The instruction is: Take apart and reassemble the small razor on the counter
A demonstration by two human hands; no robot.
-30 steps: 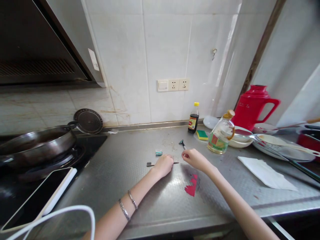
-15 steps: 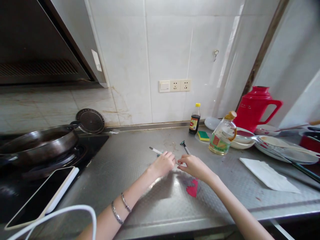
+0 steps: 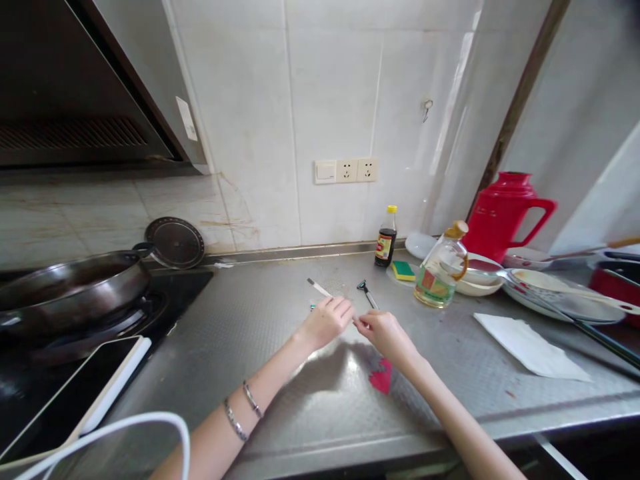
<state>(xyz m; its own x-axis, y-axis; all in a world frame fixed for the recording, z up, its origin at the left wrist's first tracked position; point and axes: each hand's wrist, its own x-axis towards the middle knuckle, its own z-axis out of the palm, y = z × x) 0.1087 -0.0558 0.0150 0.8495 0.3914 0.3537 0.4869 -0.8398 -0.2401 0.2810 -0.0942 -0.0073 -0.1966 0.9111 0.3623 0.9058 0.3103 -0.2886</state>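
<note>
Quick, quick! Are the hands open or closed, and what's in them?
Left hand: closed, holding a thin pale stick.
Right hand: pinched closed; whether it grips anything cannot be told.

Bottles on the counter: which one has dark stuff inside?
The bottle with the bright yellow cap, left of the sponge. The other bottle is see-through.

A thin stick-like tool (image 3: 319, 288) slants out of the left hand (image 3: 327, 323), its exposed end directed away from the person and to the left, over the desk (image 3: 240, 333). That end is short and dark grey; next to it runs a straight, narrow white length. The fingers cover its middle. Its near end, by the fingertips of the right hand (image 3: 384, 333), is too small to make out.
</note>
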